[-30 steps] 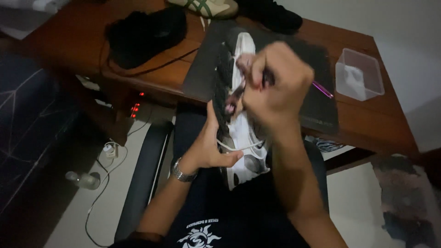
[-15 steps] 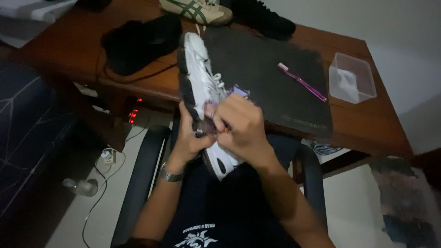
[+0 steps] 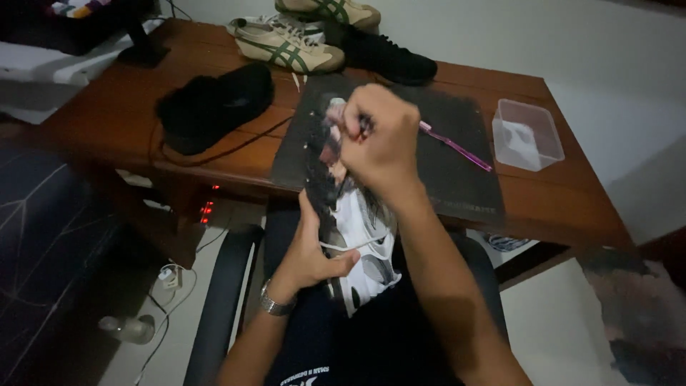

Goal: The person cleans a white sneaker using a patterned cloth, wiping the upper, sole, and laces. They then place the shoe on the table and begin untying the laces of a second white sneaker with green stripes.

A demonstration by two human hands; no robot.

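Polished brown wood on the table (image 3: 114,121), with a matt dark mat (image 3: 457,179) over its middle. Clear, glossy plastic in the box (image 3: 527,134) near the right edge. Smooth white synthetic upper on the sneaker (image 3: 361,236); shiny metal on the wristwatch (image 3: 274,303).

Both hands (image 3: 314,254) grip a white sneaker (image 3: 361,239).

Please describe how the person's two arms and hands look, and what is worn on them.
Both forearms are bare, with no sleeves in view and no gloves. The left hand has a silver metal wristwatch at its wrist. The right hand shows no ring or band.
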